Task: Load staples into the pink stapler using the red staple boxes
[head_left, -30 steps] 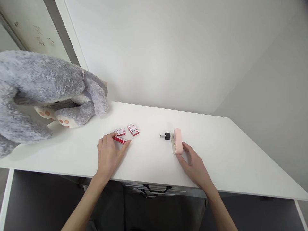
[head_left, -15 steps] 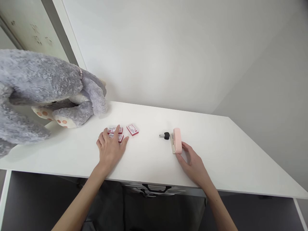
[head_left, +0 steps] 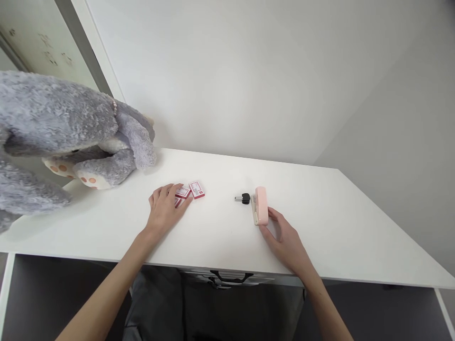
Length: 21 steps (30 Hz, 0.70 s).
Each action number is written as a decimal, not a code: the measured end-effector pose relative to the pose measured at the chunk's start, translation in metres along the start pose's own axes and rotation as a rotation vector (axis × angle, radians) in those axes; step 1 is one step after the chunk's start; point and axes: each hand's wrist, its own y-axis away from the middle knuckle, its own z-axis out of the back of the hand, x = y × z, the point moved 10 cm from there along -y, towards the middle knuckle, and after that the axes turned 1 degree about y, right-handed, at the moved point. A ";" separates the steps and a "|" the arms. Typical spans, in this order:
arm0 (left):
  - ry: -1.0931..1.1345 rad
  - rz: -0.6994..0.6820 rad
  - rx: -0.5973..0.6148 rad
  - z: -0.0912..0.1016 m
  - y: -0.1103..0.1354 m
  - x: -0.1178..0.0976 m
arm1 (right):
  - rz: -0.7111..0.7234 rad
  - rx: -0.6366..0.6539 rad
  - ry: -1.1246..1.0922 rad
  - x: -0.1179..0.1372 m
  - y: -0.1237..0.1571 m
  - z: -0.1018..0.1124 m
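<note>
My left hand lies over two small red-and-white boxes, its fingers curled at their far side and the thumb along the near right. Parts of both are hidden under the hand. A third red-and-white box lies flat against their right end, outside my grasp. My right hand has its thumb and fingers closed about the near end of a pink stapler, which rests on its side on the tabletop. Just left of the stapler is a key with a black head.
A big grey plush toy takes up the left end of the white tabletop. Behind stands a pale wall. A black drawer handle sits below the front edge.
My left hand has curled its fingers more and slid the two boxes to the right, up against the third box, which has turned slightly. My right hand and the stapler stay put.
</note>
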 end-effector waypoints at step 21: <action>0.128 -0.298 0.134 -0.017 -0.033 -0.031 | -0.041 0.012 0.013 -0.003 0.000 0.000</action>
